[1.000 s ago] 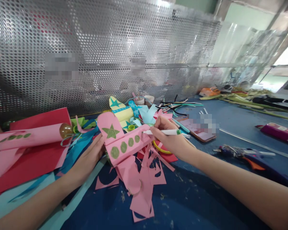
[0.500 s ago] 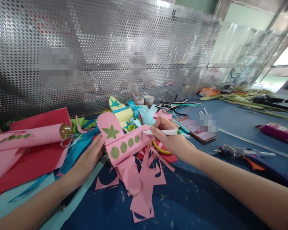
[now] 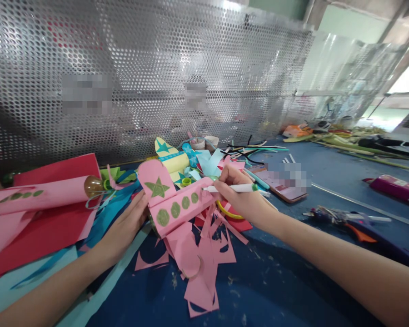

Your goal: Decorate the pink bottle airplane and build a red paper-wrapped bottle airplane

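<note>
A pink paper model plane (image 3: 199,185), a rolled tube with a wing, lies in the middle of the table. Its near wing (image 3: 157,181) carries a green star, and a row of green dots runs along the tube. My left hand (image 3: 132,215) grips the plane's left end, its fingertips partly hidden behind the wing. In my right hand (image 3: 238,197) is a white marker with a green end (image 3: 242,187), pinched between the fingers. The marker's tip meets the pink paper to the right of the last dot, or is very close to it. Pink paper scraps (image 3: 204,272) lie just below.
At left, a pink-wrapped bottle (image 3: 64,190) rests on red paper (image 3: 68,222). Behind the plane are a yellow paper model (image 3: 173,161) and several sticks. A phone (image 3: 279,184), a glue gun (image 3: 371,231) and a purple box (image 3: 395,188) lie at right. A perforated metal screen (image 3: 150,91) stands behind.
Almost nothing differs. My right hand and the marker stay at the same spot on the plane, and my left hand keeps its hold.
</note>
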A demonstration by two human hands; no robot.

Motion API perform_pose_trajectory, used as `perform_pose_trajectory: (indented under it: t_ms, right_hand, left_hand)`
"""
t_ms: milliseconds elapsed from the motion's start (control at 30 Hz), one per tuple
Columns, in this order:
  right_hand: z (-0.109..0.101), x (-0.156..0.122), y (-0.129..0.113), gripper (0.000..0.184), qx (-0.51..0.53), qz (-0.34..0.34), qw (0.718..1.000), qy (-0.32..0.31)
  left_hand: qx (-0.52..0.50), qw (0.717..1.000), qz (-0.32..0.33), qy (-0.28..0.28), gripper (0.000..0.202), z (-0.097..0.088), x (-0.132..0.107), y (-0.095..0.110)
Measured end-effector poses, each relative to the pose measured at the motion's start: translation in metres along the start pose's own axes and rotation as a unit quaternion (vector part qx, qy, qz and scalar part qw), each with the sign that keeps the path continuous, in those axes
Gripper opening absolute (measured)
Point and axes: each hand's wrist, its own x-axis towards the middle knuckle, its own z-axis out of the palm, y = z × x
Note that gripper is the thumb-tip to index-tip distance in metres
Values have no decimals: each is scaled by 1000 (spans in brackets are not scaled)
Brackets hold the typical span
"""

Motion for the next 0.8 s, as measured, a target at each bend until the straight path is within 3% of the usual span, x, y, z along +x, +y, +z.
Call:
perform_pose_trajectory:
  t_ms: [800]
  right_hand:
    - [-1, 0, 1, 19, -12, 4, 1000, -13]
  left_hand:
    - [29, 999, -3, 17, 62, 1, -2, 3]
